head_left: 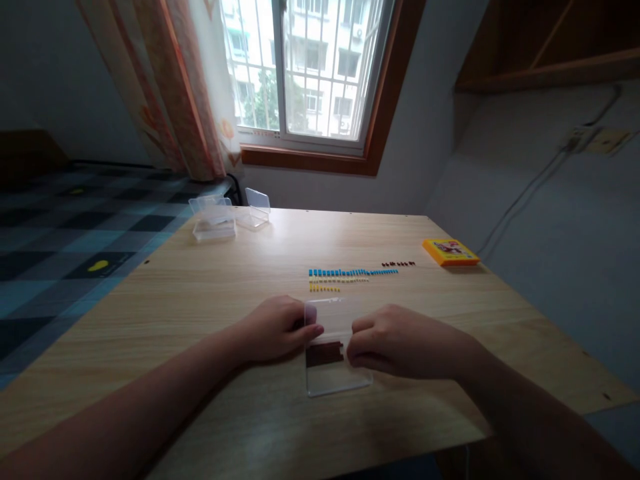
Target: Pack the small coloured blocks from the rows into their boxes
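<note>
A clear plastic box (340,383) lies open on the table in front of me, its lid part (333,312) toward the far side. Inside it, dark brown pieces (324,354) sit close together in a block at the left. My left hand (280,327) grips the box's left side, thumb over the edge. Over the right side, my right hand (395,340) has its fingers curled and pinched beside the brown pieces; whatever is in them is hidden. Beyond the box run rows of small blue pieces (330,273), pale pieces (335,280) and yellow pieces (324,289).
A short row of small brown pieces (399,264) lies farther back. An orange-yellow box (450,253) rests near the table's right edge. Clear open containers (215,230) stand at the far left corner. Left of the wooden table (210,407) is a checked bed (100,227).
</note>
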A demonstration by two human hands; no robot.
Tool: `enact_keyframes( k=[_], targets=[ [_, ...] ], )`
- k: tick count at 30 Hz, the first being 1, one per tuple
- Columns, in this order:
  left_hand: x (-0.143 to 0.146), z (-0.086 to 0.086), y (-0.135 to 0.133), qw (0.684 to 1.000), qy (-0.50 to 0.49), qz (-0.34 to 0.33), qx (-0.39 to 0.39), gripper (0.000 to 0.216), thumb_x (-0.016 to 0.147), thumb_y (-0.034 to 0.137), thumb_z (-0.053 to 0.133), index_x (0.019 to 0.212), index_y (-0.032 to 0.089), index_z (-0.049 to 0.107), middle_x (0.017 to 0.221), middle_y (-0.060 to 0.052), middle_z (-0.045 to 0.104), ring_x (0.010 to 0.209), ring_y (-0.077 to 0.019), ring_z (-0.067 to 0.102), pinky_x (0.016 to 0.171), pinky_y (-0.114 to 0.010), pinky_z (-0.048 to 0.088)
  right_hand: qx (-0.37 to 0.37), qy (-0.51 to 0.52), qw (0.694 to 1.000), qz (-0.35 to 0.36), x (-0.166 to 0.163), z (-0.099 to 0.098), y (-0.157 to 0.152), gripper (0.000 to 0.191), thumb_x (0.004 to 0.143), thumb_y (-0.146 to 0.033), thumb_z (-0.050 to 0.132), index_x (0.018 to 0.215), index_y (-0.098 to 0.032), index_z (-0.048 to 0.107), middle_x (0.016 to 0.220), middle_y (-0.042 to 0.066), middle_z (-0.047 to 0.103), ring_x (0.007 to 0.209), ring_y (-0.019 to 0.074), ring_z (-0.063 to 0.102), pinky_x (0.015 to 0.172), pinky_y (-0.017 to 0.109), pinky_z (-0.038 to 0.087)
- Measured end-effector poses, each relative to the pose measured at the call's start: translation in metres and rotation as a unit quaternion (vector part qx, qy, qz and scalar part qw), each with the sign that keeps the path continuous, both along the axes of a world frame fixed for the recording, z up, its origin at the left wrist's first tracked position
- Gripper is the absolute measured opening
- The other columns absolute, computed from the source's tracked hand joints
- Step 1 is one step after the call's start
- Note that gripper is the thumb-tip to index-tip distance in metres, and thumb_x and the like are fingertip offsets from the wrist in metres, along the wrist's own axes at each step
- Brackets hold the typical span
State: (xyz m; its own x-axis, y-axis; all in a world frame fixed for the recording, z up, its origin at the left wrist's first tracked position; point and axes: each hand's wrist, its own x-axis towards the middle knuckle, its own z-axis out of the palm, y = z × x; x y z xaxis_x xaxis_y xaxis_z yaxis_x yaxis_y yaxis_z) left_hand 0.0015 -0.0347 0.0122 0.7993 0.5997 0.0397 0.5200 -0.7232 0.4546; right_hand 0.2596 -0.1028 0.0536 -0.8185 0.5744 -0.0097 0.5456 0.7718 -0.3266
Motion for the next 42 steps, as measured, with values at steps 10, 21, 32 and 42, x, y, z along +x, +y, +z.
enact_keyframes(
  k=[10, 21, 32, 42],
  targets=[
    [0.0, 0.0, -0.001, 1.0, 0.006, 0.003, 0.005, 0.034, 0.095, 0.042, 0.05, 0.071, 0.019, 0.057, 0.065, 0.0, 0.062, 0.061, -0.0135, 0.053, 0.06, -0.025, 0.036, 0.024, -0.078, 0.995, -0.052, -0.008, -0.007, 0.002, 0.021, 0.098, -0.018, 0.055, 0.092, -0.018, 0.075, 0.087, 0.003, 0.073, 0.068, 0.0132, 0.06, 0.064, 0.027, 0.036],
    [0.001, -0.001, -0.002, 1.0, 0.018, 0.013, 0.011, 0.032, 0.092, 0.041, 0.055, 0.069, 0.019, 0.059, 0.064, 0.0, 0.062, 0.06, -0.0136, 0.052, 0.059, -0.025, 0.035, 0.034, -0.066, 0.993, -0.095, -0.01, -0.009, -0.001, 0.02, 0.092, -0.02, 0.059, 0.08, -0.017, 0.074, 0.08, 0.003, 0.072, 0.064, 0.0125, 0.058, 0.06, 0.027, 0.031],
    [0.001, 0.001, -0.002, 1.0, 0.018, 0.009, 0.009, 0.032, 0.092, 0.043, 0.054, 0.07, 0.019, 0.059, 0.063, 0.001, 0.06, 0.059, -0.0133, 0.051, 0.059, -0.025, 0.034, -0.026, -0.046, 0.998, -0.043, -0.001, -0.002, 0.001, 0.033, 0.078, -0.012, 0.057, 0.098, -0.022, 0.081, 0.083, 0.003, 0.075, 0.067, 0.0143, 0.062, 0.066, 0.025, 0.041],
    [0.001, 0.001, -0.004, 1.0, 0.016, 0.01, 0.012, 0.031, 0.092, 0.041, 0.055, 0.07, 0.019, 0.06, 0.062, 0.001, 0.06, 0.058, -0.0134, 0.05, 0.058, -0.025, 0.033, -0.023, -0.042, 0.998, -0.045, -0.004, -0.001, 0.001, 0.034, 0.081, -0.013, 0.055, 0.102, -0.022, 0.08, 0.082, 0.004, 0.073, 0.068, 0.0145, 0.061, 0.063, 0.025, 0.039]
  ],
)
